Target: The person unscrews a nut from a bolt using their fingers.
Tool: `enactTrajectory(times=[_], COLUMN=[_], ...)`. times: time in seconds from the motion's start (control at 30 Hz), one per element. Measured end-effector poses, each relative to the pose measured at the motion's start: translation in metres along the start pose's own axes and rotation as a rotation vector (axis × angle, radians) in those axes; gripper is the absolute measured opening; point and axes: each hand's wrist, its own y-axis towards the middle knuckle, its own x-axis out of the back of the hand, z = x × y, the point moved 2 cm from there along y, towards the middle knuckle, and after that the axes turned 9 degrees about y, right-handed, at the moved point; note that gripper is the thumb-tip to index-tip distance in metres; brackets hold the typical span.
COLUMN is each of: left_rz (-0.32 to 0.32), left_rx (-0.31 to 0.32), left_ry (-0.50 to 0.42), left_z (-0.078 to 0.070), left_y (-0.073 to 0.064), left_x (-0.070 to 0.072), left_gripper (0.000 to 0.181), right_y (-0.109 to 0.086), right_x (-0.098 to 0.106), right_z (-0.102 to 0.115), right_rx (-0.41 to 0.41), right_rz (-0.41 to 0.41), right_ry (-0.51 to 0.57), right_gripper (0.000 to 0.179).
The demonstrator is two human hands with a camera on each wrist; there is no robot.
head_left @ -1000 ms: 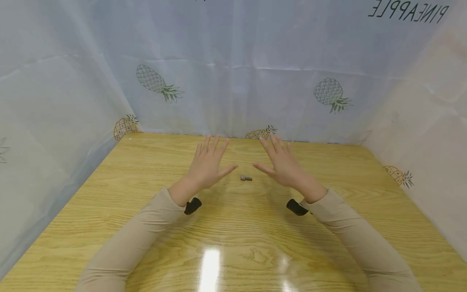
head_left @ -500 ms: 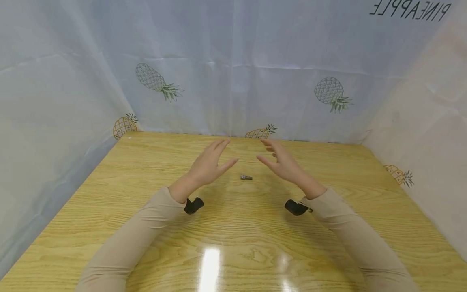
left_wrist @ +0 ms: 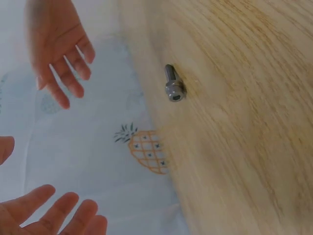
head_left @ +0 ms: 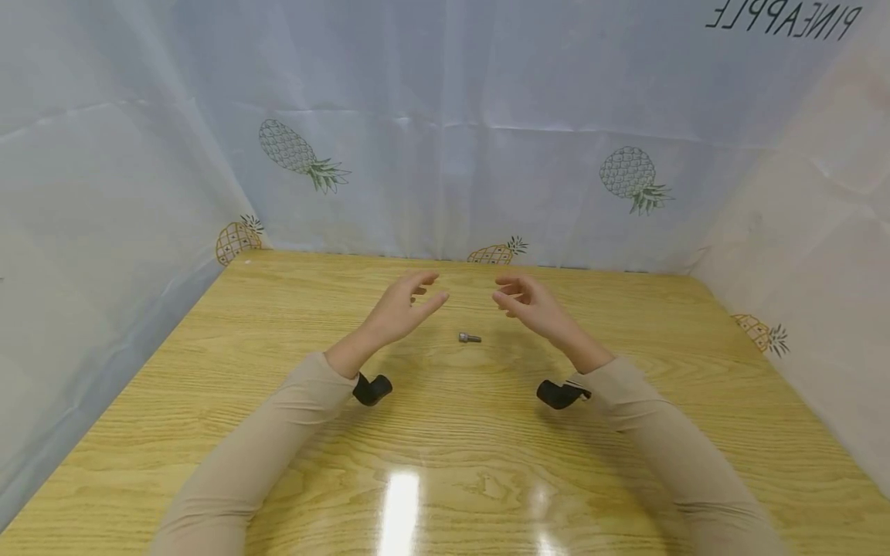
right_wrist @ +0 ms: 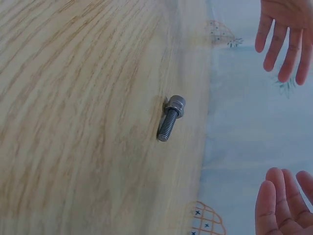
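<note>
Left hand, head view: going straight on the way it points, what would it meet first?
Probably the pineapple-print cloth behind the table, likely clearing the right hand; depth and any downward tilt are hard to judge.

Left hand (head_left: 399,310) and right hand (head_left: 539,311) hover apart, both loosely curved, facing each other

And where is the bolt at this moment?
In the head view, the bolt lies near the centre on the wooden table, between the left hand and the right hand, touched by neither.
</note>
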Motion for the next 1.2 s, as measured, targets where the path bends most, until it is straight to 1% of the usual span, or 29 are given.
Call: enactTrajectory(times=[0.13,0.23,0.33,0.5,0.6,0.7,0.8,0.93,1.03,1.2], left_rz=[0.026,0.047,0.062,0.083,0.091,0.099,0.103,0.118,0.136,0.154], left_rx=[0.018,0.038,0.058,0.095,0.1,0.095,0.08,0.082,0.101,0.123], left_ry=[-0.069,-0.099,-0.108,-0.099,-0.102,-0.111,-0.122,-0.141,-0.145,-0.119], left_z=[0.004,0.007,0.01,0.014,0.015,0.015,0.015,0.016,0.017,0.019], left_y=[0.004,0.006,0.008,0.011,0.012,0.013,0.013,0.015,0.017,0.017], left_x=[-0.005,-0.009,-0.013,-0.02,-0.024,-0.027,-0.029,-0.033,-0.037,-0.044], left_gripper=[0.054,0.053,0.053,0.048,0.043,0.04,0.039,0.038,0.037,0.034], right_y=[0.003,0.005,0.006,0.008,0.009,0.01,0.011,0.013,0.015,0.017], right_x=[-0.001,-0.002,-0.003,-0.005,-0.007,-0.01,-0.013,-0.017,-0.02,-0.024], right_z=[-0.007,-0.01,-0.013,-0.018,-0.022,-0.026,-0.029,-0.032,-0.035,-0.038], right_rx=[-0.03,-0.054,-0.074,-0.115,-0.145,-0.168,-0.168,-0.173,-0.197,-0.238], right_rz=[0.018,0.027,0.037,0.058,0.072,0.077,0.095,0.113,0.116,0.125], right_ry=[0.05,0.069,0.075,0.108,0.125,0.118,0.096,0.072,0.065,0.035], right_gripper=[0.05,0.049,0.048,0.047,0.047,0.048,0.047,0.044,0.042,0.04])
